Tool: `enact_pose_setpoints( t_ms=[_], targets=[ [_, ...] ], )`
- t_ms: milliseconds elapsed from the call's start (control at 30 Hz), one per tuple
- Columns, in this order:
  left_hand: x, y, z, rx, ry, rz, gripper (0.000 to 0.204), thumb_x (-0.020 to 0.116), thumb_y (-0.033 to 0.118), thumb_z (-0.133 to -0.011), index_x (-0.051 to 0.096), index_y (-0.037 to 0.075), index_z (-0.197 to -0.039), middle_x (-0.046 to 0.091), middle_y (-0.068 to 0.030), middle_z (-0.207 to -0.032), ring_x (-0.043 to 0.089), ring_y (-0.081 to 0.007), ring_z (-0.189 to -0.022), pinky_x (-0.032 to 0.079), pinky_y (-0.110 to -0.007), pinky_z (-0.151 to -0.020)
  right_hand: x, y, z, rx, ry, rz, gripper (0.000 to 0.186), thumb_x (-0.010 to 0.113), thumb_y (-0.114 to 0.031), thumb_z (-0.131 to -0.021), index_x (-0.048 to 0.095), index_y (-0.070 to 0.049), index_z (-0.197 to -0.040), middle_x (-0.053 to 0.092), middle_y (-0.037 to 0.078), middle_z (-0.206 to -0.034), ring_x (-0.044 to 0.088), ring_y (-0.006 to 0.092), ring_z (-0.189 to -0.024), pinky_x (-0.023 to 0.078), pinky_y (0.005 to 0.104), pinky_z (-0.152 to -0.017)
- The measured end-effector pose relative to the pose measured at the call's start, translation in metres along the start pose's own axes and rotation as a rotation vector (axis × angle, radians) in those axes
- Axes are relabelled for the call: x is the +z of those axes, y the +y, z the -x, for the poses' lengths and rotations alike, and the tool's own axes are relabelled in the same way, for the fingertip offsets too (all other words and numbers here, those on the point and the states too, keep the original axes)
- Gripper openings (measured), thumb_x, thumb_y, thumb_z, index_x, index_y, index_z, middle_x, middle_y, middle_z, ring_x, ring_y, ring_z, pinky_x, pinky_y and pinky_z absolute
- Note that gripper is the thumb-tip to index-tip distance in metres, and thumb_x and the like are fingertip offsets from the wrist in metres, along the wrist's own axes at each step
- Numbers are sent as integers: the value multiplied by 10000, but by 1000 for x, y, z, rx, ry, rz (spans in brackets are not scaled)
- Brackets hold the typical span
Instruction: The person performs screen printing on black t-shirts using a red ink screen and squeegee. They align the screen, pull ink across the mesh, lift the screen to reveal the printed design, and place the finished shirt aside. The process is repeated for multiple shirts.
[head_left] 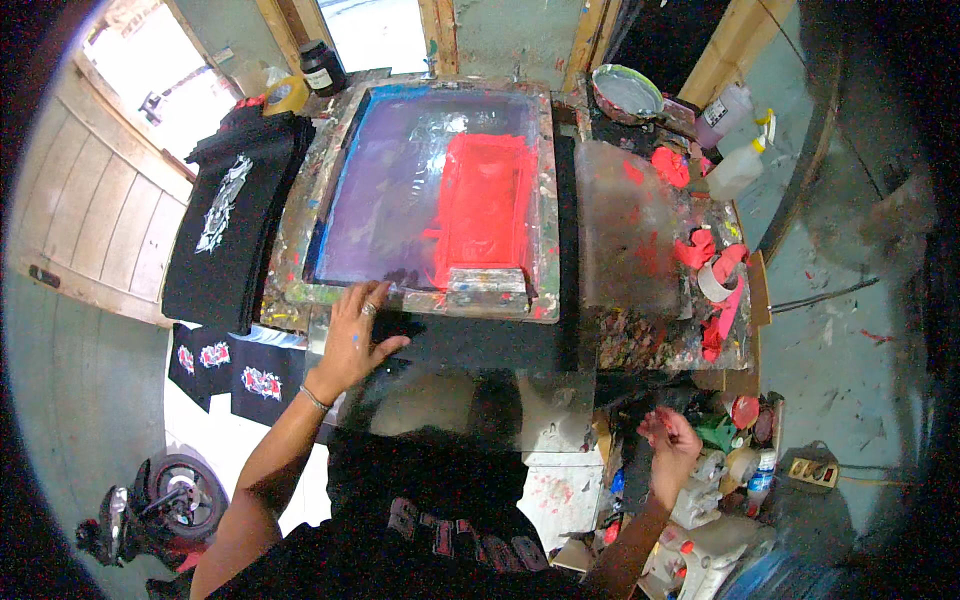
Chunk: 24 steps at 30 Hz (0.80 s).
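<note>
A silk-screen frame [548, 200] lies on the work table, its purple mesh [385, 190] partly covered by a rectangle of bright red ink [488, 200]. At the near end of the ink rests a paint-smeared squeegee [487, 285]. My left hand [355, 335] has its fingertips on the frame's near edge, fingers stretched and thumb apart, with nothing in it. Low on the right, my right hand [672, 445] hangs beside the cluttered shelf; its fingers are loosely bent and apart, the tips reddish, and no held thing shows.
Left of the frame is a stack of black printed cloth [225, 200]; smaller printed pieces [262, 380] lie below it. On the right are a stained board [628, 225], red-smeared rags [695, 247], a tape roll [716, 282], an ink bowl [628, 92] and a spray bottle [740, 165].
</note>
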<state>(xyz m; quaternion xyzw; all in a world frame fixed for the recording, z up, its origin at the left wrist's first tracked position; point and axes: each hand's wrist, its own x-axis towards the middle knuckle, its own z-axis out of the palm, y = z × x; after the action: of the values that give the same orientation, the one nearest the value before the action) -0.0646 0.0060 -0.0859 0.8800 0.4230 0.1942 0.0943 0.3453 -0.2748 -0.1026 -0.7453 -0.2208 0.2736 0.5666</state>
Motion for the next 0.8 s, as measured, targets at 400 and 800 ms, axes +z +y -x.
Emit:
enact_pose_setpoints(
  t_ms=[400,800],
  targets=[
    [49,15,-38,168,-56,69,725,834,342,-792,563,140,-1433,575,-124,-1117,535,-324,-1074,394,-455,-900,74,-8,6,-113,-162,-4,116,670,66,-922,737,30,-1010,756,99,-900,718,162,-788,600,316,-744],
    [77,2,-45,216,39,144,601,817,251,-803,628,138,-1363,558,-119,-1005,543,-305,-976,427,-435,-838,108,-5,12,-102,-230,60,112,681,56,-916,741,32,-1007,748,73,-875,702,136,-774,576,287,-728]
  ],
)
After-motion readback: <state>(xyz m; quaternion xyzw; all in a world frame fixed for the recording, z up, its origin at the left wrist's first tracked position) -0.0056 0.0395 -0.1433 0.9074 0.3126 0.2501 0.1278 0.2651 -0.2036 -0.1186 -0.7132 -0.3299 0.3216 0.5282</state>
